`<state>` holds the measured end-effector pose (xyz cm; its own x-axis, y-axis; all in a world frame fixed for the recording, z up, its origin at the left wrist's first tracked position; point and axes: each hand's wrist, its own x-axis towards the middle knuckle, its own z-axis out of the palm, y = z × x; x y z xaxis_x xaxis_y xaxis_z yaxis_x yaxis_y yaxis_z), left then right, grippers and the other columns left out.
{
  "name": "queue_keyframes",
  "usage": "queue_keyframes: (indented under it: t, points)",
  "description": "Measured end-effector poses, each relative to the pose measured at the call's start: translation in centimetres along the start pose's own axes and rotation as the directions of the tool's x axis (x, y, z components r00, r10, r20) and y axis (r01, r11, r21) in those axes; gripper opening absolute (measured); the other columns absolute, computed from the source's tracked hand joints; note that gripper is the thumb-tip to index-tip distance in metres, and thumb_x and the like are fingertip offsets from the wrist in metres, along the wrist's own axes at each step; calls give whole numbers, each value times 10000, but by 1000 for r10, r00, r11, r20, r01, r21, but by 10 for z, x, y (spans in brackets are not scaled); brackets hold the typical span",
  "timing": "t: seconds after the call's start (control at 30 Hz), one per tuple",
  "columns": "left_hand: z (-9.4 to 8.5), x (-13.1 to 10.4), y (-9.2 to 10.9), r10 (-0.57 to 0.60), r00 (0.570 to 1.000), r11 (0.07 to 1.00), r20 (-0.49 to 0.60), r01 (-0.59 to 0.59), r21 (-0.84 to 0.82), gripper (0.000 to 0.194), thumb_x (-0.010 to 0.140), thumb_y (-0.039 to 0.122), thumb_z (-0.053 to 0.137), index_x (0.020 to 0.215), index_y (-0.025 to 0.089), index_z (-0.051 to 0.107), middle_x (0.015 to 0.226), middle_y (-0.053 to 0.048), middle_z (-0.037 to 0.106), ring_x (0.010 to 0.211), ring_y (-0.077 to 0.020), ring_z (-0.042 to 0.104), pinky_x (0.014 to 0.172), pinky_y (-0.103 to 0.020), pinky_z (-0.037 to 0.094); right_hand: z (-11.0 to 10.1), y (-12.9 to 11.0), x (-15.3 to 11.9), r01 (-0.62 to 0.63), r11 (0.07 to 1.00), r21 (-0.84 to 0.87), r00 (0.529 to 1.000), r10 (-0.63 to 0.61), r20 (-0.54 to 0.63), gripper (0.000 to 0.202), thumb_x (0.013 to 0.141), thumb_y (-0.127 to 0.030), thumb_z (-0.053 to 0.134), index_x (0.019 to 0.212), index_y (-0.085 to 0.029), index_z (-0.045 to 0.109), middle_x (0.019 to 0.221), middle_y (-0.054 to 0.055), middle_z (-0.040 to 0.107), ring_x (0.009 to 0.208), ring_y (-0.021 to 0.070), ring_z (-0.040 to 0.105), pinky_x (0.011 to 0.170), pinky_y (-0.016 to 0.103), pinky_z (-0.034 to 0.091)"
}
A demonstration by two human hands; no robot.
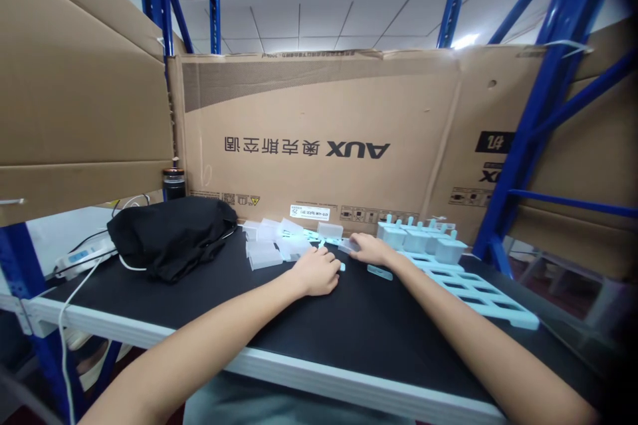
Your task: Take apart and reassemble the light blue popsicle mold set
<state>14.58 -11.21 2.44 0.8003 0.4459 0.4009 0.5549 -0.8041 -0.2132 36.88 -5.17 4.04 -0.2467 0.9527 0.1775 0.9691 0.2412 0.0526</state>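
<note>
My left hand [318, 272] is curled low over the middle of the table. Bits of a light blue popsicle-mold stick [342, 267] show at its fingers, most of it hidden by the hand. To the right, my right hand [369, 250] grips a translucent mold cup [347, 246] lying on its side. A loose heap of translucent mold cups [264, 255] lies left of my hands, with light blue sticks [312, 235] among and behind it. Near my right wrist, a flat light blue piece [379, 272] rests on the black surface.
A light blue slotted rack [478, 292] stretches along the right, with several stick-topped molds [416, 238] at its far end. Black cloth [174, 236], a power strip [84, 257] and a dark jar [174, 184] are at left. A cardboard wall [309, 106] closes off the back.
</note>
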Motion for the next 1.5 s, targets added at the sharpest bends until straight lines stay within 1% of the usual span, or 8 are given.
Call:
queue_keyframes:
  t: [0.13,0.33,0.5,0.67,0.8,0.97,1.2,1.5]
  points:
    - [-10,-29,-10,104,994,967,-10,-104,-234,219,892,252,451,992,183,633,978,-70,593,922,-190,557,832,-295,440,-5,3,-5,40,998,45,987,-32,-156,311,828,-357,447,1001,-135,579,1050,156,627,952,262,590,789,341,420]
    - [-4,-39,-33,-3,1000,829,28,18,-558,177,823,334,617,950,235,689,1149,-66,543,1116,-216,508,984,-345,376,-43,-9,-23,84,960,268,924,26,-381,290,812,-432,530,967,-189,553,853,58,658,758,198,593,685,299,419]
    - [-2,-35,-38,-31,994,729,104,94,-678,268,798,320,643,1051,231,645,997,-42,643,904,-185,578,843,-340,445,-57,-37,-38,240,887,395,934,-100,-342,384,752,-473,614,1016,-210,519,860,26,641,705,166,572,616,267,415]
    - [9,-36,-43,-159,977,494,140,202,-846,491,665,276,769,1066,158,512,974,-89,638,823,-163,592,740,-315,478,-57,-57,-47,335,830,447,942,-279,-188,388,794,-425,556,1112,-204,521,808,18,620,640,146,539,580,262,404]
    - [16,-35,-47,-203,967,364,151,218,-906,600,587,240,817,1016,173,403,844,-48,629,746,-143,594,691,-300,475,-55,-61,-49,371,829,419,928,-347,-134,440,798,-398,555,1196,-220,497,840,21,617,679,154,553,613,272,415]
    - [12,-36,-46,-238,956,350,170,248,-903,607,560,250,826,981,185,393,764,13,578,688,-124,574,656,-289,473,-49,-68,-48,388,817,426,918,-383,-103,502,792,-426,575,1219,-194,447,673,-15,558,597,151,528,564,270,400]
    - [5,-37,-45,-239,957,417,167,256,-872,597,538,312,827,953,172,420,711,32,538,644,-133,550,594,-284,460,-40,-81,-47,443,764,468,886,-454,-96,326,847,-423,505,1073,-190,471,828,36,604,679,154,544,602,274,419]
    - [0,-37,-42,-272,947,459,173,286,-841,533,515,330,821,834,185,419,682,48,517,648,-130,530,602,-266,435,-45,-92,-51,421,869,258,904,-425,-45,206,820,-367,517,917,-197,452,721,48,617,631,185,556,543,282,354]
